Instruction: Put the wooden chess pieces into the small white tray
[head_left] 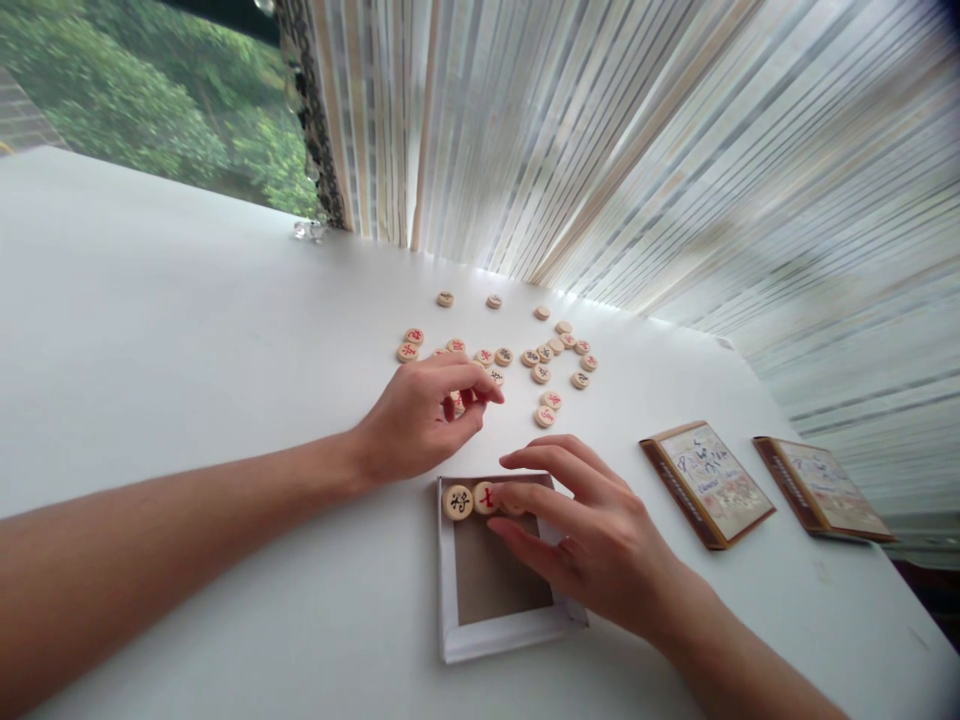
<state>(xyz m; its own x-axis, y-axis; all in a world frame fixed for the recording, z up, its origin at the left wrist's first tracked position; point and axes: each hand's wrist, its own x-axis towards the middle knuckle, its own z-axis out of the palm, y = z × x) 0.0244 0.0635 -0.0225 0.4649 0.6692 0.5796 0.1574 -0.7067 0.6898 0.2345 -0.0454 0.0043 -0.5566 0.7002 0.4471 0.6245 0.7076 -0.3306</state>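
Note:
Several round wooden game discs [541,354] with red or black characters lie scattered on the white table [172,330]. My left hand [420,415] rests among them, its fingers curled shut round one or two discs with red marks. A shallow open box [491,615] with a white rim and brown bottom sits near me. Two discs [458,501] stand side by side in its far left corner. My right hand [585,530] hovers over the box's far right part, fingers spread, fingertips touching the red-marked disc [484,496].
Two flat box lids or cases with printed tops [709,483] [823,488] lie to the right on the table. A striped curtain [600,140] hangs behind the table. A window with greenery [150,90] is at the far left.

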